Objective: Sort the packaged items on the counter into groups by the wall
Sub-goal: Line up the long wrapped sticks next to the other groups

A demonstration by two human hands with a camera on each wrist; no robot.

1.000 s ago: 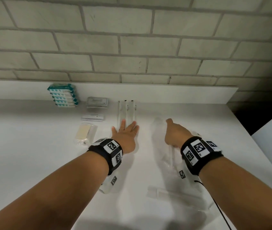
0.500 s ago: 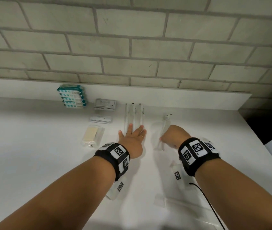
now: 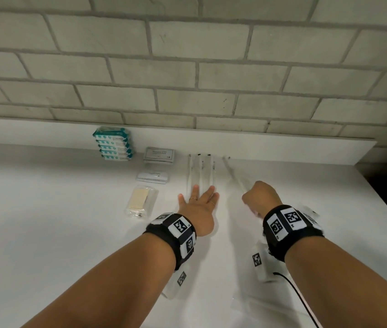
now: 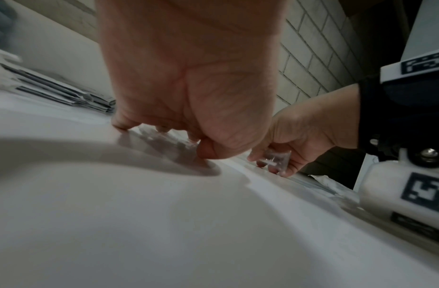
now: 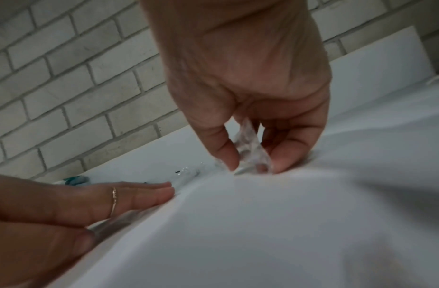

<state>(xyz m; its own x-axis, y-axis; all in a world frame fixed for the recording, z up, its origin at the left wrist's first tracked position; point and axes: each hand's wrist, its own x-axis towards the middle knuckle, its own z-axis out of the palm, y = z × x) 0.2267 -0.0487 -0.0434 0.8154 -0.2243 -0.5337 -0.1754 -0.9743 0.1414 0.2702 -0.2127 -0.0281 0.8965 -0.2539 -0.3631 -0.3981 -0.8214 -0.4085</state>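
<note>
White counter [image 3: 46, 233] meets grey brick wall [image 3: 187, 67]; left hand [image 3: 198, 210] flat, right hand [image 3: 259, 197] pinching clear packet [image 5: 250, 150].

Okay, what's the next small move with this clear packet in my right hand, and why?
Probably slide the long clear plastic packet left, parallel with the clear packets under your left hand, then release. Your right hand pinches its near end, and it lies angled, apart from that group.
</note>
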